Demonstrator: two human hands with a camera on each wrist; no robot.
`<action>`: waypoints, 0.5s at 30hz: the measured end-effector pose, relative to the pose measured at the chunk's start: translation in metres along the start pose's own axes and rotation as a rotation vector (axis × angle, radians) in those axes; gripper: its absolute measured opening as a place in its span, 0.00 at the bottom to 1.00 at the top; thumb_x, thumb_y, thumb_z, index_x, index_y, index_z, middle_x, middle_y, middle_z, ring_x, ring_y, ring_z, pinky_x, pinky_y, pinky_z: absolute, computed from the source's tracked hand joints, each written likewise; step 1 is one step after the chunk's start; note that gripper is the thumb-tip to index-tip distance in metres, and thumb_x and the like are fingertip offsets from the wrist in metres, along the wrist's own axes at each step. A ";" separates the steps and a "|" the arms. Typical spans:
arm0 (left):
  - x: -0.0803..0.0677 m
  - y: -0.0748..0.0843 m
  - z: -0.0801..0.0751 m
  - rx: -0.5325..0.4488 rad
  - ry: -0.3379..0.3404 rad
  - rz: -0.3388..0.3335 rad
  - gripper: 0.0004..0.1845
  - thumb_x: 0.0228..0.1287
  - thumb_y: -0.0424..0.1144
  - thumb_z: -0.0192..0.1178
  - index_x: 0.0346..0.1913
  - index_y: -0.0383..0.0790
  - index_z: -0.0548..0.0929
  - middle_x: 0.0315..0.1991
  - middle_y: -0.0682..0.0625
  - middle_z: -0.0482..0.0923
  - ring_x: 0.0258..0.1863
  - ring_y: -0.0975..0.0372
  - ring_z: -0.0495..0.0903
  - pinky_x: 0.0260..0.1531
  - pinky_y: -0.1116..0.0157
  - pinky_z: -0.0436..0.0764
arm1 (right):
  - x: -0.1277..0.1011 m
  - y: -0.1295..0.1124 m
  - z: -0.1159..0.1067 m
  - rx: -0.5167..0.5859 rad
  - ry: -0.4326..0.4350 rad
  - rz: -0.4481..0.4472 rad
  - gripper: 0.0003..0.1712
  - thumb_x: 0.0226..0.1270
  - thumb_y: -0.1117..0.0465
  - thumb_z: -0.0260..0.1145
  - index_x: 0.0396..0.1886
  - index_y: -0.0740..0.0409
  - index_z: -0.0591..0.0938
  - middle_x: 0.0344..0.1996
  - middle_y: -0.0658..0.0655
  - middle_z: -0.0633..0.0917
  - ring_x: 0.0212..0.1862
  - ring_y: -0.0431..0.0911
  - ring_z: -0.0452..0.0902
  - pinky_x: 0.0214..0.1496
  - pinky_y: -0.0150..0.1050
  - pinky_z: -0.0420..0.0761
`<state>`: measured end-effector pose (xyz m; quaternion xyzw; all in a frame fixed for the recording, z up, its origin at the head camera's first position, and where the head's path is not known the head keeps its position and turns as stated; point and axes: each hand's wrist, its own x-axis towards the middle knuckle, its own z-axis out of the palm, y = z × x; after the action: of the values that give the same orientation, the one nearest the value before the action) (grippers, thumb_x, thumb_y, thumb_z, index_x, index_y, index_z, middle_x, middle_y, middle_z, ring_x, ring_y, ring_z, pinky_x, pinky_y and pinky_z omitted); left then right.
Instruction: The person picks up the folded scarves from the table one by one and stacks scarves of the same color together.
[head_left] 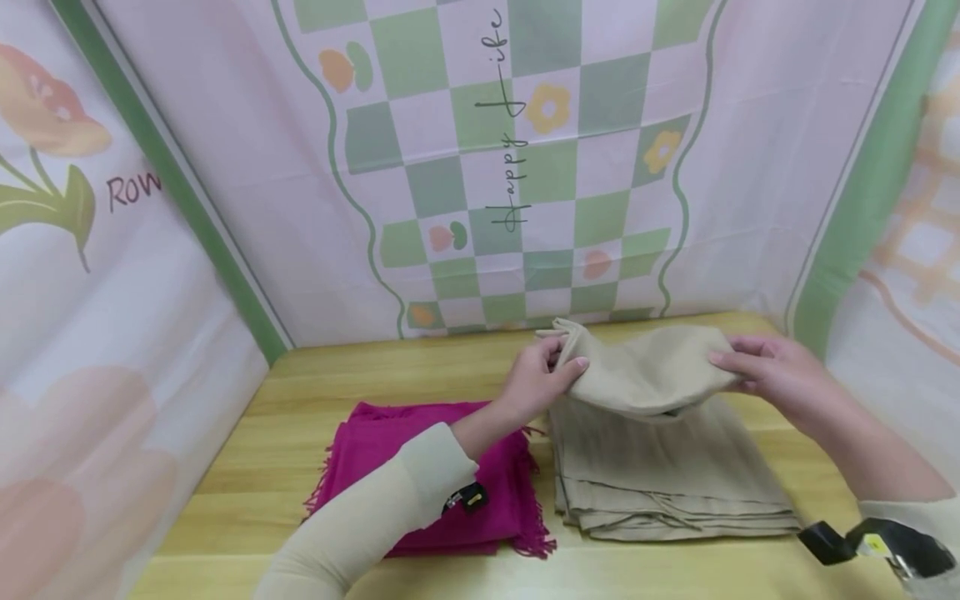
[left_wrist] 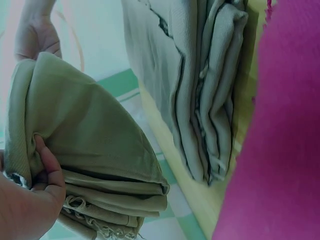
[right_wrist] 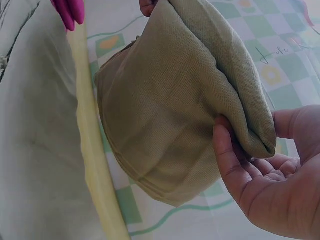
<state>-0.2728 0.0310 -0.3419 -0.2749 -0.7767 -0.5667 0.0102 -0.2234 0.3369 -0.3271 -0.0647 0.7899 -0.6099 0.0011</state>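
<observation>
Beige scarf (head_left: 651,371) lifted; left hand (head_left: 536,379) and right hand (head_left: 776,375) fingers pinch its ends.

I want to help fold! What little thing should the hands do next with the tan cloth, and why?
Probably lower the folded end of the beige scarf onto the flat part below. Both the left hand and right hand pinch it lifted above the table, folded over but not yet laid down.

The beige scarf (head_left: 652,371), right of centre in the head view, is a matt woven cloth with a fine twill rib, soft and thickly folded. The magenta scarf (head_left: 420,467) at lower centre-left is matt cloth with fringed edges. The table (head_left: 300,392) is pale wood, smooth, faintly glossy. The backdrop (head_left: 525,167) above looks like printed, slightly sheeny fabric.
</observation>
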 end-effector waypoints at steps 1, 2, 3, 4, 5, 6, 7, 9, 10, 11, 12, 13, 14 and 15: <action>-0.001 0.000 0.002 0.004 -0.006 0.005 0.20 0.68 0.36 0.61 0.58 0.28 0.78 0.43 0.42 0.83 0.34 0.67 0.80 0.32 0.72 0.81 | -0.002 0.002 -0.001 -0.013 0.009 0.006 0.07 0.73 0.64 0.60 0.40 0.46 0.80 0.35 0.43 0.86 0.37 0.39 0.83 0.41 0.28 0.80; -0.001 0.000 0.004 0.006 -0.011 0.007 0.19 0.68 0.36 0.61 0.58 0.29 0.78 0.43 0.42 0.83 0.35 0.67 0.80 0.32 0.72 0.81 | -0.004 0.003 -0.002 -0.027 0.016 0.010 0.06 0.73 0.63 0.60 0.41 0.47 0.79 0.35 0.42 0.86 0.37 0.39 0.83 0.41 0.28 0.80; -0.001 -0.001 0.006 0.004 -0.016 0.006 0.19 0.68 0.36 0.61 0.58 0.28 0.78 0.43 0.43 0.83 0.34 0.68 0.80 0.32 0.72 0.81 | -0.006 0.005 -0.003 -0.035 0.019 0.011 0.05 0.73 0.63 0.60 0.42 0.48 0.79 0.35 0.42 0.86 0.37 0.39 0.83 0.41 0.27 0.79; -0.002 -0.001 0.008 0.006 -0.019 0.007 0.19 0.68 0.36 0.61 0.57 0.29 0.78 0.42 0.43 0.83 0.34 0.68 0.80 0.32 0.72 0.80 | -0.009 0.006 -0.004 -0.046 0.019 0.009 0.05 0.73 0.63 0.60 0.43 0.50 0.78 0.35 0.43 0.86 0.37 0.39 0.83 0.42 0.27 0.79; -0.003 -0.002 0.010 0.002 -0.025 0.003 0.19 0.68 0.36 0.61 0.57 0.29 0.78 0.42 0.44 0.83 0.33 0.69 0.79 0.32 0.72 0.80 | -0.010 0.008 -0.004 -0.053 0.018 0.009 0.05 0.73 0.64 0.59 0.44 0.50 0.79 0.35 0.43 0.86 0.37 0.39 0.83 0.41 0.26 0.79; -0.004 -0.002 0.012 -0.002 -0.029 -0.003 0.18 0.68 0.36 0.61 0.57 0.29 0.78 0.41 0.44 0.83 0.32 0.69 0.79 0.32 0.73 0.80 | -0.012 0.010 -0.005 -0.056 0.015 0.011 0.06 0.73 0.64 0.59 0.44 0.49 0.79 0.35 0.43 0.86 0.37 0.39 0.83 0.41 0.26 0.79; -0.004 -0.002 0.013 -0.008 -0.033 -0.003 0.17 0.68 0.35 0.61 0.55 0.28 0.79 0.40 0.45 0.83 0.31 0.69 0.78 0.31 0.73 0.80 | -0.014 0.011 -0.005 -0.063 0.011 0.012 0.06 0.73 0.64 0.59 0.45 0.51 0.80 0.35 0.44 0.86 0.38 0.39 0.83 0.42 0.26 0.79; -0.006 -0.004 0.017 -0.013 -0.037 -0.006 0.16 0.68 0.35 0.61 0.53 0.28 0.79 0.38 0.46 0.83 0.30 0.70 0.77 0.30 0.73 0.79 | -0.017 0.013 -0.005 -0.083 0.011 0.018 0.07 0.74 0.64 0.58 0.47 0.56 0.80 0.35 0.44 0.86 0.38 0.39 0.83 0.42 0.26 0.78; -0.006 -0.004 0.018 -0.011 -0.038 -0.002 0.15 0.67 0.35 0.61 0.52 0.28 0.80 0.36 0.47 0.83 0.29 0.70 0.77 0.29 0.73 0.79 | -0.018 0.014 -0.005 -0.099 0.010 0.019 0.10 0.74 0.63 0.58 0.50 0.61 0.79 0.35 0.43 0.86 0.38 0.39 0.83 0.42 0.26 0.78; -0.007 -0.005 0.019 -0.010 -0.042 0.002 0.15 0.68 0.34 0.61 0.52 0.28 0.80 0.36 0.47 0.82 0.28 0.70 0.76 0.29 0.73 0.79 | -0.020 0.015 -0.005 -0.112 0.010 0.022 0.13 0.74 0.63 0.58 0.52 0.66 0.78 0.36 0.43 0.86 0.38 0.39 0.83 0.42 0.26 0.78; -0.008 -0.006 0.021 -0.005 -0.043 0.006 0.15 0.67 0.34 0.61 0.51 0.28 0.80 0.35 0.47 0.82 0.28 0.71 0.76 0.28 0.73 0.79 | -0.021 0.016 -0.005 -0.123 0.012 0.023 0.17 0.74 0.62 0.57 0.54 0.71 0.76 0.36 0.42 0.86 0.38 0.39 0.83 0.42 0.26 0.78; -0.008 -0.007 0.022 -0.002 -0.045 0.013 0.15 0.67 0.35 0.61 0.51 0.28 0.80 0.35 0.48 0.82 0.28 0.71 0.76 0.28 0.73 0.79 | -0.022 0.017 -0.005 -0.131 0.018 0.024 0.18 0.75 0.62 0.57 0.55 0.73 0.75 0.35 0.42 0.86 0.38 0.39 0.83 0.41 0.26 0.77; -0.009 -0.008 0.023 0.004 -0.046 0.020 0.15 0.67 0.35 0.61 0.51 0.28 0.80 0.35 0.48 0.81 0.28 0.71 0.76 0.28 0.73 0.79 | -0.023 0.018 -0.005 -0.131 0.022 0.022 0.17 0.74 0.62 0.57 0.54 0.71 0.76 0.35 0.42 0.86 0.37 0.39 0.83 0.41 0.26 0.78; -0.010 -0.008 0.024 0.007 -0.049 0.028 0.14 0.68 0.35 0.61 0.51 0.28 0.80 0.34 0.48 0.81 0.27 0.71 0.75 0.28 0.73 0.79 | -0.025 0.020 -0.005 -0.125 0.023 0.018 0.15 0.74 0.63 0.57 0.53 0.69 0.78 0.34 0.42 0.86 0.37 0.39 0.83 0.41 0.27 0.78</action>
<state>-0.2611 0.0462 -0.3610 -0.2996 -0.7747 -0.5569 0.0000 -0.2013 0.3496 -0.3466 -0.0505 0.8268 -0.5601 -0.0065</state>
